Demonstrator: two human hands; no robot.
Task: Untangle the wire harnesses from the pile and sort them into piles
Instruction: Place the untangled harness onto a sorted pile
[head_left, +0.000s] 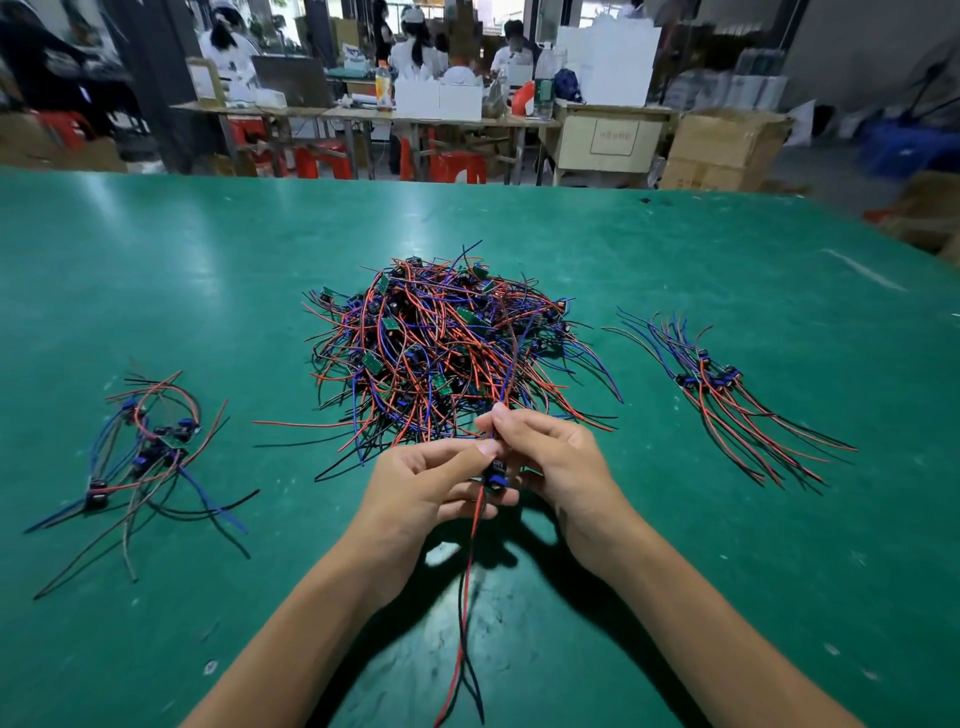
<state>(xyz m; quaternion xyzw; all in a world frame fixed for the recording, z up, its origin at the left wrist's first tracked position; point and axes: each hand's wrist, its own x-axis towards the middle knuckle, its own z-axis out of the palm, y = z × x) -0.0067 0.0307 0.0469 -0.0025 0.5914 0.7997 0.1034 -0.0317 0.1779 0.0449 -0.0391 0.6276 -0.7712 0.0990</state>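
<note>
The harness (491, 475) is held up between both hands, just near of the big pile (441, 353) at the centre of the green table (156, 260). The left hand (415, 488) has its fingers curled round it from the left, thumb and forefinger pinching at the small dark blue block. The right hand (550, 457) pinches the wires just above that block, thumb tip up. A red and a black lead hang down from the block toward the near edge. Other leads run up toward the pile, and whether they are free of it I cannot tell.

It looks very light and limp: thin insulated wires that bend at any touch, slick enough to slip through fingers, and apt to snag on neighbours. The block is the one stiff part, so it makes the best hold; pulling on a single lead would likely strain its joint or drag the tangle along.

A loose heap (150, 447) lies at the left, and a neater, combed-out heap (727, 395) lies at the right, both well apart from the pile.
</note>
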